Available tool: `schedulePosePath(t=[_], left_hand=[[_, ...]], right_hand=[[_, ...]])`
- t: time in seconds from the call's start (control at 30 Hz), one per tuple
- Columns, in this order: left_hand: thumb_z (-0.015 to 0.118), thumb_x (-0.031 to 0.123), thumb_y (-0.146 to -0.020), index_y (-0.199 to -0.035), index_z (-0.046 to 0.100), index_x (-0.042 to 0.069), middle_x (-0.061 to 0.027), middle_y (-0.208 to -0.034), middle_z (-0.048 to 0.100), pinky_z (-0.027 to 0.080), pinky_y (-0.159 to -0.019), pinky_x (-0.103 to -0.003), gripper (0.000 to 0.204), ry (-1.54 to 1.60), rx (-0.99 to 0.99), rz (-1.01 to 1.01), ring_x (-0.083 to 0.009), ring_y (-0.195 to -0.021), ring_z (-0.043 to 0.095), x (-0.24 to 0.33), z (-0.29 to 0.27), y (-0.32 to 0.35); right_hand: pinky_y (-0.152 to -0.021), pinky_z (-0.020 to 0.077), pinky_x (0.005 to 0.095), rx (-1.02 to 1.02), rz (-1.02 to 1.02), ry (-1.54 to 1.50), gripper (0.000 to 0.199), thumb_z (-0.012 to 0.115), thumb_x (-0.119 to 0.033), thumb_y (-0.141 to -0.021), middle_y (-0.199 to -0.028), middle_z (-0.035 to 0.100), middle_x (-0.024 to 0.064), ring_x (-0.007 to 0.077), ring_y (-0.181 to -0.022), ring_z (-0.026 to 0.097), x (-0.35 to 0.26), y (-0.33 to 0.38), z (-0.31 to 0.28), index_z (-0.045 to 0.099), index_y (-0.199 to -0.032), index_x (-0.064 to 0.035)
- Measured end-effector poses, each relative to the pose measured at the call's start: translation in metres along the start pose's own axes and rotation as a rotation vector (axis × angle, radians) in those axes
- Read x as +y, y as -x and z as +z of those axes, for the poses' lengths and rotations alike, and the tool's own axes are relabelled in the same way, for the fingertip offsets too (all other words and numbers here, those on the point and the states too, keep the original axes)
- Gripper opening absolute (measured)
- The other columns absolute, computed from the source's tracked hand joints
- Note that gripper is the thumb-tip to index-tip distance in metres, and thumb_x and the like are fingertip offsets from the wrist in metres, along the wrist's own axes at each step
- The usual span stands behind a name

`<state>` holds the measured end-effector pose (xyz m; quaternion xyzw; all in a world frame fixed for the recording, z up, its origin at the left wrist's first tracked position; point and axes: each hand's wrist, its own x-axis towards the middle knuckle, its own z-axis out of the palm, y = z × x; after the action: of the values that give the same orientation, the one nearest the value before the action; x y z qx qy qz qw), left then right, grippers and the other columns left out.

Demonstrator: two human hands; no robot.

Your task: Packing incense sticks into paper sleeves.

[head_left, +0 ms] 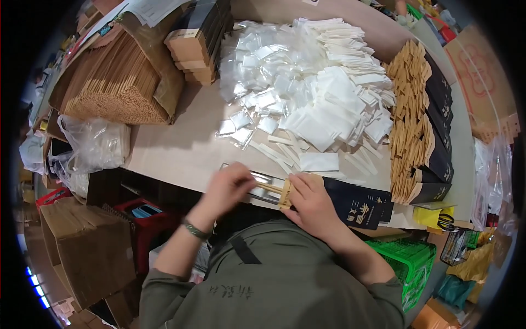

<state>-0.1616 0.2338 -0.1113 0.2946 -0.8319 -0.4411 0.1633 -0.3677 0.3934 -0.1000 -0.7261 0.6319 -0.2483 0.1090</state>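
Observation:
My left hand (230, 183) is closed by the ends of a pair of wooden chopsticks (268, 187). Their other ends run into the tan mouth of a paper chopstick sleeve (285, 193). My right hand (311, 202) grips this sleeve near its mouth, fingers over the top and thumb beneath. Dark printed sleeve ends (359, 202) stick out to the right of that hand along the table's front edge; how many overlap is hidden. Beneath the chopsticks lies a shiny metal holder (266, 179). Narrow pale strips (279, 153) are scattered just beyond it.
White napkin packets (329, 118) and clear-wrapped packets (268, 57) form a heap. Black-and-tan sleeves (408, 109) line the right side. At left stand a carton of chopsticks (109, 82) and stacked sleeves (192, 46). Scissors (446, 221) and a green crate (405, 263) are at right.

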Motion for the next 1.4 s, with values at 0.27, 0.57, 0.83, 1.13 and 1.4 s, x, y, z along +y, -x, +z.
schedulePosePath(t=[0.27,0.57,0.83,1.13,1.4], left_hand=[[0.070,0.002,-0.084,-0.104,0.070,0.004,-0.0130,-0.109,0.063,0.054,-0.083,-0.034,0.020,-0.021,0.214,-0.157,-0.0261,-0.090,0.067,0.027,0.040,0.002],[0.085,0.014,-0.059,-0.118,0.058,0.005,-0.0122,-0.098,0.062,0.050,-0.081,-0.040,0.066,-0.645,-0.015,0.376,-0.0326,-0.094,0.061,0.044,0.000,-0.008],[0.080,0.028,-0.076,-0.095,0.058,0.001,-0.0116,-0.080,0.064,0.049,-0.065,-0.035,0.040,0.061,-0.217,-0.238,-0.0240,-0.070,0.062,0.037,0.009,0.005],[0.076,0.020,-0.072,-0.110,0.060,0.003,-0.0205,-0.102,0.065,0.052,-0.082,-0.041,0.045,0.206,-0.560,-0.054,-0.0376,-0.095,0.064,0.083,0.041,0.004],[0.084,0.017,-0.068,-0.123,0.057,0.007,-0.0115,-0.094,0.062,0.053,-0.072,-0.038,0.062,-0.428,0.066,-0.010,-0.0314,-0.084,0.064,0.030,0.015,0.021]], right_hand=[[-0.099,0.0434,0.0469,0.013,0.004,0.071,0.044,0.080,-0.016,-0.065,-0.128,0.054,0.0209,0.0378,-0.115,0.054,-0.004,-0.007,-0.004,0.060,-0.101,-0.0010],[-0.085,0.0487,0.0448,-0.045,-0.182,0.008,0.028,0.072,-0.012,-0.069,-0.103,0.056,0.0160,0.0344,-0.098,0.058,-0.016,-0.012,-0.055,0.061,-0.094,-0.0070],[-0.099,0.0456,0.0440,0.244,0.164,0.442,0.027,0.080,-0.023,-0.077,-0.114,0.062,0.0159,0.0355,-0.111,0.058,0.105,0.018,-0.197,0.067,-0.083,-0.0009],[-0.092,0.0463,0.0438,-0.103,0.126,0.047,0.046,0.075,-0.032,-0.075,-0.118,0.058,0.0204,0.0373,-0.108,0.057,0.036,0.017,-0.033,0.064,-0.108,-0.0020],[-0.060,0.0506,0.0476,-0.007,0.510,0.066,0.026,0.062,-0.028,-0.088,-0.064,0.064,0.0145,0.0381,-0.063,0.063,0.017,0.001,-0.011,0.062,-0.075,-0.0053]])
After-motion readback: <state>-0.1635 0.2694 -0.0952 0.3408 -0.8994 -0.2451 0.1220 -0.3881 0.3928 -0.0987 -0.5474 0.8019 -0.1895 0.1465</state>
